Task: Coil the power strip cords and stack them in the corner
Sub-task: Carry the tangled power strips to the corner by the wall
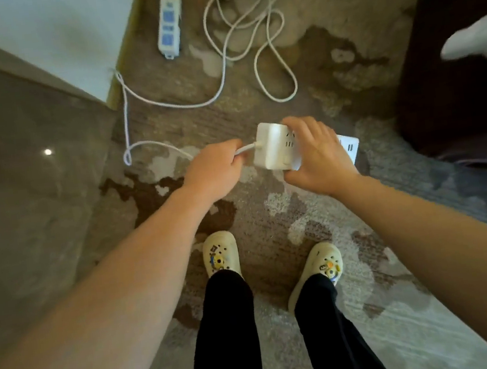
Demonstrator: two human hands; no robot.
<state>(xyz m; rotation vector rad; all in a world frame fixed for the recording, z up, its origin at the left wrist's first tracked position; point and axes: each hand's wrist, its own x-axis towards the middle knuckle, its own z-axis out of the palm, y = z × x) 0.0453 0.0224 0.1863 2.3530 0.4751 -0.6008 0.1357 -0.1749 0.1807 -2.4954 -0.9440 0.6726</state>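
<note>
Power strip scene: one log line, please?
right hand holds white power strip | left hand grips its cord | blue-socket strip on carpet

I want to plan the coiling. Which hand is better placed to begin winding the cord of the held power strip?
The left hand. It already pinches the cord just where it leaves the white power strip, while the right hand grips the strip's body and can steady it.

White rectangular plastic power strip held above patterned brown-and-grey carpet, right hand at its right, left hand on thin white cord at its left. Blue-faced white power strip lying farther ahead on carpet, loose tangled white cable right of it.
</note>
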